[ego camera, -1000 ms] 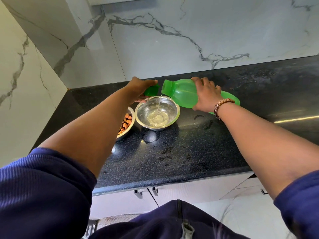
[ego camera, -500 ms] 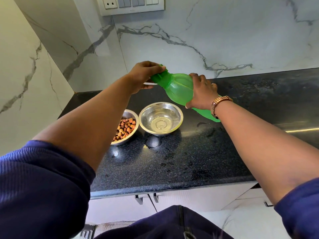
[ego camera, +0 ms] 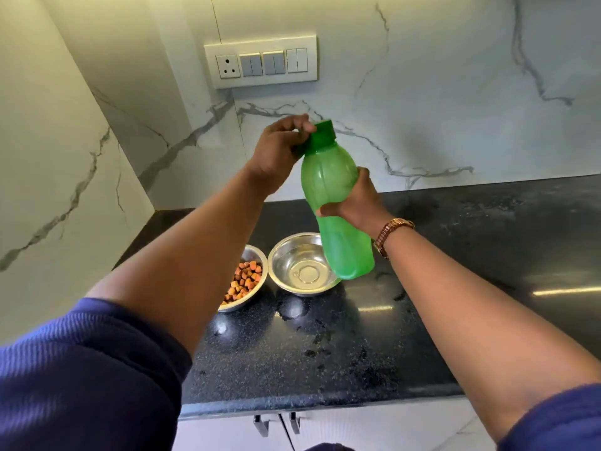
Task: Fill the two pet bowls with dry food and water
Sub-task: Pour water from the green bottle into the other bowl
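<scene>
A person's right hand point(ego camera: 353, 203) grips the middle of a green water bottle point(ego camera: 335, 203), holding it nearly upright in the air above a black countertop point(ego camera: 325, 353). The left hand point(ego camera: 279, 151) has its fingers curled around the dark green cap point(ego camera: 322, 135) on the bottle's neck. Below sit 2 steel bowls side by side: the left bowl point(ego camera: 244, 278) holds brown dry food, the right bowl point(ego camera: 300, 265) holds clear water, partly hidden behind the bottle's base.

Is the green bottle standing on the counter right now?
No, the right hand holds the bottle up above the counter.
</scene>
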